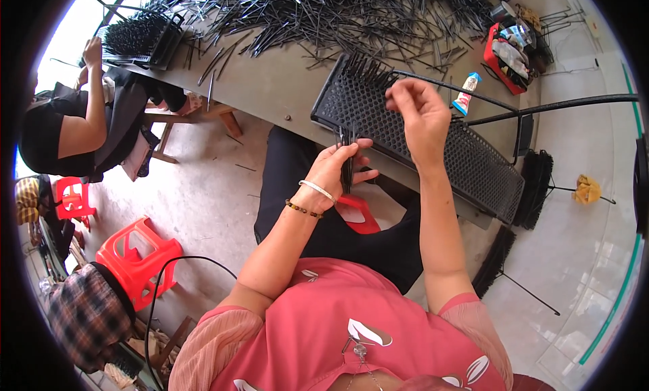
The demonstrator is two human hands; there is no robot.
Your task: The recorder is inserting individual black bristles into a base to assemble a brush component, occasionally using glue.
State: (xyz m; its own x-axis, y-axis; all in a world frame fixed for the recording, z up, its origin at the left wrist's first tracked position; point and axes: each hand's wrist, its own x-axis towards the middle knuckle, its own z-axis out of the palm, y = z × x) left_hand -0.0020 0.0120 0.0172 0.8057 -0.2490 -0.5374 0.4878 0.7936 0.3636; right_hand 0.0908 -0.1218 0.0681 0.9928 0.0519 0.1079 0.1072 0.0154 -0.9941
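My left hand (327, 169), with a bangle and a beaded bracelet on its wrist, is closed round a bundle of thin black strips (347, 166) at the near edge of a long black perforated plate (473, 166). The thumb presses the bundle; other fingers stick out to the right. Above the plate's far side, my right hand (424, 117) has its thumb and fingertips pinched together. Whatever they hold, if anything, is too small to make out. Short black strips (365, 69) stand upright in holes at the plate's far left end.
Loose black strips (270, 16) heap across the back of the table (260, 80). A black bent rod (564, 108) reaches over the plate, near a small packet (466, 93) and a red box (501, 58). Black brushes (535, 188) stand right. Another person (74, 131) works left, beyond a red stool (138, 256).
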